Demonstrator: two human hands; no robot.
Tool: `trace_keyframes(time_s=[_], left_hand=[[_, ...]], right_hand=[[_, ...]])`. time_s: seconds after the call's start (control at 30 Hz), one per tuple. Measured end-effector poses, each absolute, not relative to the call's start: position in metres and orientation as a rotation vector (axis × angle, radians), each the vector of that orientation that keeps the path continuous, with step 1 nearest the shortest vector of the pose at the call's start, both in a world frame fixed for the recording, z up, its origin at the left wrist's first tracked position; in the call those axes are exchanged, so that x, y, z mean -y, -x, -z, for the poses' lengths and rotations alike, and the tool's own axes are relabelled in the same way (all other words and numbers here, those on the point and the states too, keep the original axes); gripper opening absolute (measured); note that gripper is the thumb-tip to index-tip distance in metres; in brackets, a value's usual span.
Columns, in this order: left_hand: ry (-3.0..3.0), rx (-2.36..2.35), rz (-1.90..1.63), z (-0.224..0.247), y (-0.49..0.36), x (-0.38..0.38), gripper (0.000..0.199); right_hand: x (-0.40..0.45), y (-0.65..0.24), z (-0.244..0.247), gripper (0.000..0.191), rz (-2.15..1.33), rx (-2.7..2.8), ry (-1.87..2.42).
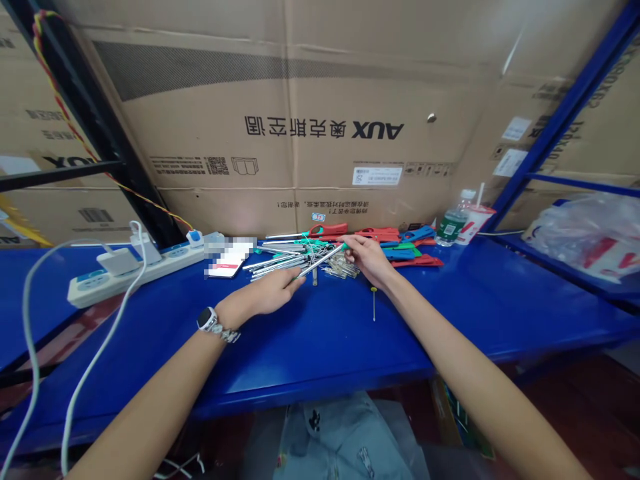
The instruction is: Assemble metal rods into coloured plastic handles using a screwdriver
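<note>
A slim metal lighter tube (323, 261) with a green end slants up to the right between my hands. My left hand (273, 291), wearing a watch, is closed on its lower left end. My right hand (367, 257) pinches the green end, and its fingers partly hide it. Behind and beside them lie several loose metal tubes (273, 265) and a heap of small metal parts (341, 268). Lighter handles in red (377, 234), blue (420, 234) and green lie to the right. A thin pin with a yellow head (374, 303) rests in front of my right hand.
On the left, a white power strip (165, 261) carries plugs and cables, with a partly blurred white card (230, 259) beside it. A bottle (450, 220) and a paper cup (475, 223) with a straw stand at the right. Cardboard (320, 87) backs the blue table (320, 353).
</note>
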State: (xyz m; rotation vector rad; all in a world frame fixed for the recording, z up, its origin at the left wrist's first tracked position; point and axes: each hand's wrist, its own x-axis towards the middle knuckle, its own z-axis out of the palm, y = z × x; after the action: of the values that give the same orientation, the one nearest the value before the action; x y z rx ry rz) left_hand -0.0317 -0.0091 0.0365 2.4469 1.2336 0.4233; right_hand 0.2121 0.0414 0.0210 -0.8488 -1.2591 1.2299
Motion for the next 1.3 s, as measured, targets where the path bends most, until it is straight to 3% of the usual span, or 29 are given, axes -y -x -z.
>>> trace_keyframes(time_s=[0.67,1.3], left_hand=[[-2.628,-1.528,-0.200,-0.033,0.022,0.017,0.030],[-2.464,-1.214,-0.712,-0.025,0.016,0.010,0.024]], right_hand=[[-0.036,-0.210,-0.020,0.053,-1.318,1.220,0.838],[-0.005,-0.165,-0.013,0.039,-1.459,1.311,0.629]])
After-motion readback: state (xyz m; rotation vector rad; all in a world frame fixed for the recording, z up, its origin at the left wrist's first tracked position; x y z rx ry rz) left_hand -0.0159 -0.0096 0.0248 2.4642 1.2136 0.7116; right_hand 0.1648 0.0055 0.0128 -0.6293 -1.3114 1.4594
